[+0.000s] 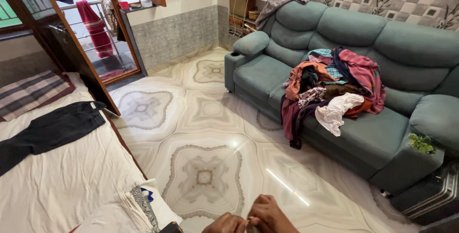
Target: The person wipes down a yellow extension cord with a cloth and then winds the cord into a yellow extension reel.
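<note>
Both hands low at frame edge, left hand [228, 223] touching right hand [268, 214], fingers pinched together; whether gripping anything, cannot tell. Folded white patterned cloth [136, 204] on bed nearby.

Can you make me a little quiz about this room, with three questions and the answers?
1. True or false: the clothes pile lies on the teal sofa.
2. What dark thing lies on the bed? A) trousers B) a cat C) a book
3. Fill in: the left hand and right hand are ____ each other.

Key: 1 true; 2 A, the dark trousers; 3 touching.
</note>
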